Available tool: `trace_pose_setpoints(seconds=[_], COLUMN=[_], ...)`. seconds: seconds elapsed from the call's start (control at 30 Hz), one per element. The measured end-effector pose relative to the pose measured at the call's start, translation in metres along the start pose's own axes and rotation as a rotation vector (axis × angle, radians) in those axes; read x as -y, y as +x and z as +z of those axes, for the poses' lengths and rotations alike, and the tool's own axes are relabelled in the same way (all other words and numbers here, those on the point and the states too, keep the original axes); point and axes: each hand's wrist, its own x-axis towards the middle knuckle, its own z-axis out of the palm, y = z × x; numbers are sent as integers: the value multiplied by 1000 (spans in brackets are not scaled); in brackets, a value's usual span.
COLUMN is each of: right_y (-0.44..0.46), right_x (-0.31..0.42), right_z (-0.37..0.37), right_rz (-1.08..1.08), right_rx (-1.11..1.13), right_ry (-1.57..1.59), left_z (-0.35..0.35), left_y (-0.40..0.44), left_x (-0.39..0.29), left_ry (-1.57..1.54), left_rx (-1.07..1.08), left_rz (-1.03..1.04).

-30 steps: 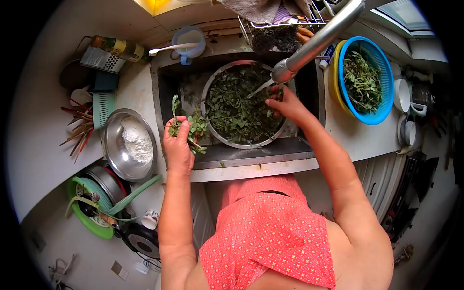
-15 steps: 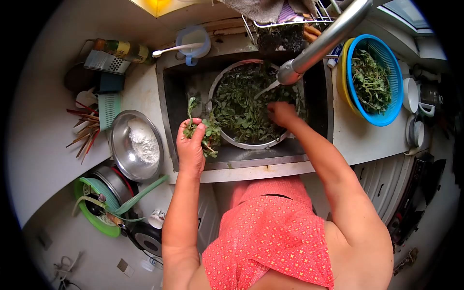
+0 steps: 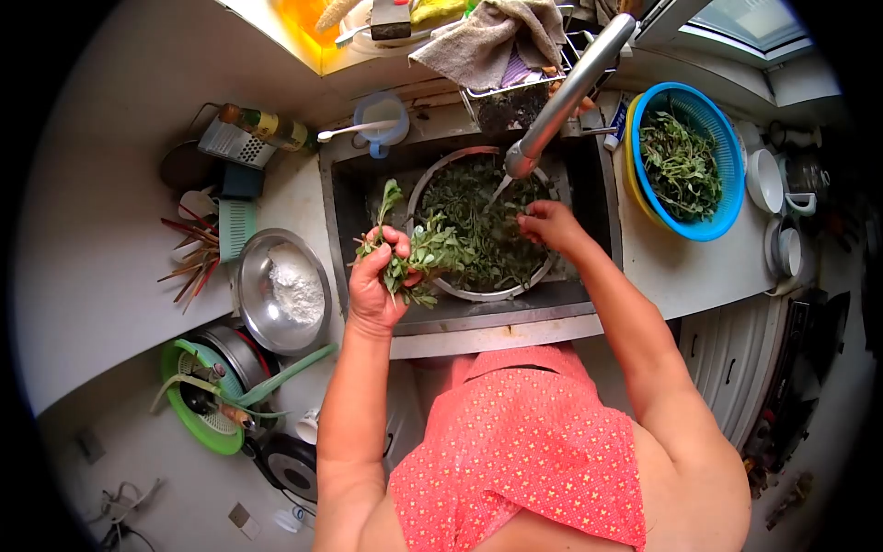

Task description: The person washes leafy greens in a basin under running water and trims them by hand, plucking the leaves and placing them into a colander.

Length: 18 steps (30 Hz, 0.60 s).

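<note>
My left hand (image 3: 375, 293) is closed around a bunch of leafy greens (image 3: 432, 247), held over the left front of the sink (image 3: 602, 212). Stems and leaves stick out above and to the right of its fingers. A round basin (image 3: 492, 294) sits in the sink, filled with more leafy greens (image 3: 471, 189) in water. Over the basin's right side is my right hand (image 3: 552, 226), its fingers pinched together; what they hold, if anything, I cannot make out. Water runs from the faucet (image 3: 566, 101) into the basin.
Right of the sink, a blue colander (image 3: 733, 175) of greens rests in a yellow one. On the left stand a metal bowl (image 3: 276, 336) of white powder, a chopstick holder (image 3: 237, 225), a grater (image 3: 239, 138) and a bottle (image 3: 276, 127). A blue cup (image 3: 382, 120) stands behind.
My right hand has risen from among the greens in the basin. My left hand has turned, showing more of its bunch. The camera view has shifted slightly.
</note>
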Motion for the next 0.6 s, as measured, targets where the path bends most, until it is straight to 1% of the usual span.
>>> trace_pose_setpoints(seconds=[0.03, 0.07, 0.13, 0.2, 0.3, 0.43, 0.5, 0.53, 0.6], right_y=[-12, -20, -34, -44, -52, -58, -61, -61, -62], right_x=[15, 24, 35, 42, 51, 54, 57, 58, 60], right_z=[5, 8, 12, 15, 18, 18, 18, 17, 16], right_rz=[-4, -10, 22, 9, -12, -31, -45, -45, -60], right_rx=[17, 12, 147, 169, 272, 324, 354, 356, 375], right_ry=[146, 147, 375, 438, 594, 654, 618, 619, 520], left_z=[1, 3, 5, 7, 14, 23, 30, 33, 40], left_y=[1, 4, 6, 6, 7, 8, 10, 12, 15], left_x=[-1, -1, 3, 7, 16, 28, 32, 32, 31], left_ry=[-4, -9, 11, 201, 271, 422, 528, 530, 657], left_rx=[7, 17, 15, -57, -116, -183, -227, -228, -224], left_rz=[-1, -4, -10, -27, -66, -74, -35, -35, 0])
